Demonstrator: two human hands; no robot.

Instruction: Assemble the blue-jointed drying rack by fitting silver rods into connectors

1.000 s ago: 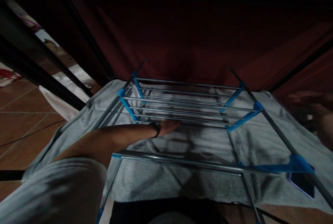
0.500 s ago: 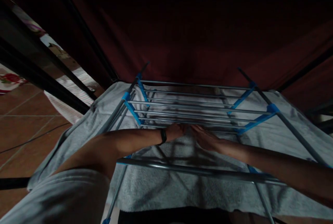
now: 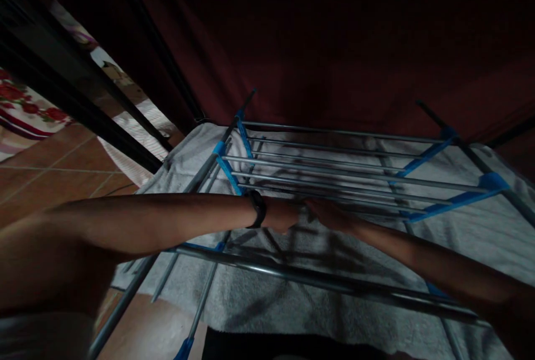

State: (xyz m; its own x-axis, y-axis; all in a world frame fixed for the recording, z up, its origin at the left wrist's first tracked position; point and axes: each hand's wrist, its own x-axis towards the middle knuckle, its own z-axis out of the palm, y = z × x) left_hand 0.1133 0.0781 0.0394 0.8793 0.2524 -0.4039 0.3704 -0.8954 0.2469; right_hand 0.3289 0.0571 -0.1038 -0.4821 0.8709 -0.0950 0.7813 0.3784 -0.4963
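Note:
A metal drying rack (image 3: 334, 168) with grey rods and blue plastic joints stands tilted in front of me, over a grey blanket (image 3: 267, 298). My left hand (image 3: 285, 215), below a black wristband (image 3: 257, 209), is closed beside the lowest rod of the upper section. Close against it, my right hand (image 3: 330, 215) curls in from the right, its fingers bent. Dim light and blur hide what lies between the fingers. Both forearms pass above the thick near bar (image 3: 292, 273) of the rack.
Behind the rack hangs a dark red cloth (image 3: 292, 59). Black metal bars (image 3: 96, 106) slant along the left. Beyond them lie a tiled floor (image 3: 50, 181), a floral cloth (image 3: 25, 101) and a whitish striped cloth (image 3: 129, 151).
The view has swung, so the rack appears further right and more tilted. My left arm has come in flatter from the left. My right fingers, outstretched before, are now bent near the left hand.

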